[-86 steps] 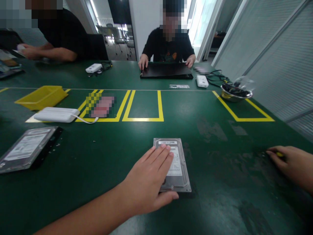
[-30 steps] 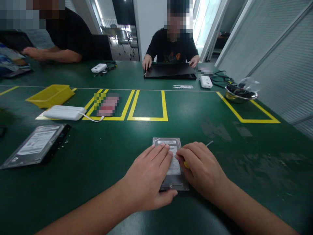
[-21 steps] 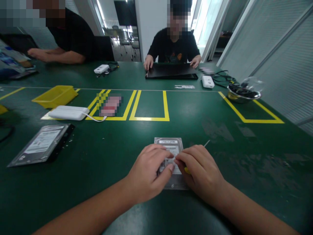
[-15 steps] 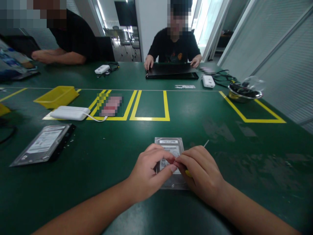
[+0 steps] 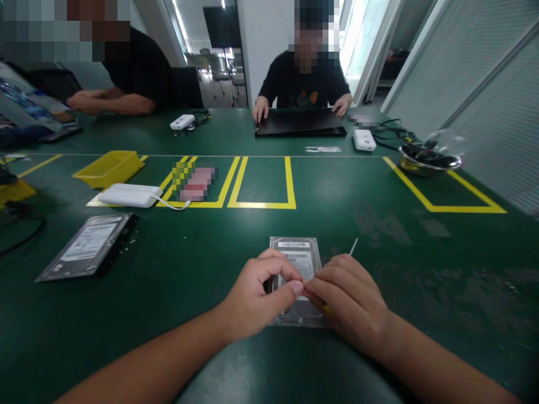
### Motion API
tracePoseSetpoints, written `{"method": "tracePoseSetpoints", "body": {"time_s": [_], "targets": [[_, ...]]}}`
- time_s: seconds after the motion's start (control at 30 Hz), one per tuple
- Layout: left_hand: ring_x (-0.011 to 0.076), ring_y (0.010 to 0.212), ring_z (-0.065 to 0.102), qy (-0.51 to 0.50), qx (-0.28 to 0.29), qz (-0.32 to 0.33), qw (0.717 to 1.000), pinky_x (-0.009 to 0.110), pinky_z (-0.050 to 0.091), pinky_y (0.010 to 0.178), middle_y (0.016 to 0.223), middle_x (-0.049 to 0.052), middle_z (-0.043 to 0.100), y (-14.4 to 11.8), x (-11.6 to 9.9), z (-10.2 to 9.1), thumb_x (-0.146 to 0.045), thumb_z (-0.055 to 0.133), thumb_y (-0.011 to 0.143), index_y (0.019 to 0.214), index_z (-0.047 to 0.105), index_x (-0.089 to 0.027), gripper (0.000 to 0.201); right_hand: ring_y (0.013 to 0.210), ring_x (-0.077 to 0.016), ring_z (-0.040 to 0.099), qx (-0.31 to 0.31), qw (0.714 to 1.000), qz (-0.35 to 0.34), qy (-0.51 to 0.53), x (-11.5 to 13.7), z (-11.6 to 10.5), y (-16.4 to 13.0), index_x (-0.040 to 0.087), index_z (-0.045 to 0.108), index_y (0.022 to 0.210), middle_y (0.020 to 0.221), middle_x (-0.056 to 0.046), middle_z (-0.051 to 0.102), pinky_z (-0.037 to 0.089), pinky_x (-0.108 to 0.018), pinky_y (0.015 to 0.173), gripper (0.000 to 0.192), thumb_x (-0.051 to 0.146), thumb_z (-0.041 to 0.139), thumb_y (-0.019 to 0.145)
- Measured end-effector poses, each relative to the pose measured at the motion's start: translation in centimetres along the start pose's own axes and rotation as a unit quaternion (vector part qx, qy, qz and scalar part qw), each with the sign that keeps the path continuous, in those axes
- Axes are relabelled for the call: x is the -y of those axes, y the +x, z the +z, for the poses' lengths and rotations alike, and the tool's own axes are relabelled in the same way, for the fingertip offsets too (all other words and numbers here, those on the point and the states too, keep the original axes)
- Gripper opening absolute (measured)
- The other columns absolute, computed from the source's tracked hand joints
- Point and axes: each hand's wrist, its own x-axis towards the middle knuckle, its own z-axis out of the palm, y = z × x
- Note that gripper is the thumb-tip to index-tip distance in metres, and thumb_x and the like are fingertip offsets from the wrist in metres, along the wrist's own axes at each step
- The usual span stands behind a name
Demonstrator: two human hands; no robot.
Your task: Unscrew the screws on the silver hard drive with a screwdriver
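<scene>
A silver hard drive (image 5: 296, 251) lies flat on the green table (image 5: 210, 264) right in front of me. My left hand (image 5: 256, 300) rests on its left side, thumb and fingers pinched together. My right hand (image 5: 351, 300) meets it fingertip to fingertip over the drive's label. The right hand is closed on a small screwdriver: a bit of yellow handle shows under the fingers, and its thin metal shaft (image 5: 352, 246) sticks out up and to the right. Whatever is between the pinched fingertips is too small to see.
A second hard drive (image 5: 86, 247) lies at the left with tiny screws beside it. Behind it are a white box with a cable (image 5: 130, 195) and a yellow tray (image 5: 108, 168). A metal bowl (image 5: 429, 163) stands at the far right. Two other people sit across the table, one at a black slab (image 5: 301, 123).
My right hand came in from the far right with the screwdriver and met the left hand over the drive. My left hand went from flat on the drive to a pinch.
</scene>
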Motion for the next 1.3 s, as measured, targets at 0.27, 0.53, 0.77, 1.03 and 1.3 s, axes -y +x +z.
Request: {"method": "tracePoseSetpoints", "body": {"time_s": [0.27,0.53,0.77,1.03,1.3], "targets": [[0.0170,0.084,0.058,0.025,0.082,0.004,0.996,0.031,0.045,0.078,0.084,0.003,0.062,0.8,-0.5,-0.9,-0.022,0.064,0.084,0.080,0.066,-0.017,0.006,0.075,-0.0155,0.056,-0.005,1.000,-0.007,0.010,0.3,0.0,-0.1,0.014,0.063,0.096,0.081,-0.005,0.065,0.043,-0.033,0.066,0.016,0.008,0.068,0.082],[0.0163,0.085,0.056,0.053,0.119,0.001,0.991,0.031,0.044,0.083,0.083,0.001,0.061,1.1,-0.8,-1.3,-0.018,0.061,0.083,0.079,0.063,-0.018,0.005,0.071,-0.0149,0.055,-0.004,1.000,-0.015,0.003,0.4,0.0,0.3,0.013,0.064,0.092,0.076,-0.003,0.064,0.041,-0.033,0.063,0.014,0.008,0.070,0.081],[0.0173,0.086,0.055,0.083,0.130,-0.008,0.988,0.032,0.043,0.084,0.083,0.001,0.060,1.1,-1.2,-1.3,-0.019,0.059,0.084,0.078,0.061,-0.018,0.007,0.071,-0.0151,0.055,0.001,1.000,-0.023,-0.002,0.6,-0.1,0.5,0.012,0.064,0.092,0.075,-0.004,0.064,0.042,-0.033,0.063,0.012,0.008,0.070,0.082],[0.0173,0.087,0.054,0.132,0.135,0.013,0.982,0.032,0.038,0.083,0.083,0.000,0.061,1.0,-1.0,-1.0,-0.019,0.051,0.089,0.078,0.056,-0.018,0.012,0.069,-0.0142,0.055,0.009,1.000,-0.022,-0.011,0.6,0.0,0.7,0.013,0.065,0.087,0.072,-0.003,0.062,0.040,-0.032,0.062,0.004,0.010,0.066,0.085],[0.0172,0.080,0.049,0.172,0.098,0.049,0.979,0.032,0.037,0.076,0.079,0.001,0.053,0.9,-0.8,-0.6,-0.019,0.039,0.094,0.079,0.048,-0.018,0.017,0.070,-0.0145,0.050,0.043,0.999,-0.019,-0.026,0.3,0.4,0.2,0.014,0.063,0.080,0.071,-0.003,0.060,0.037,-0.032,0.064,0.007,0.010,0.064,0.086]]}}
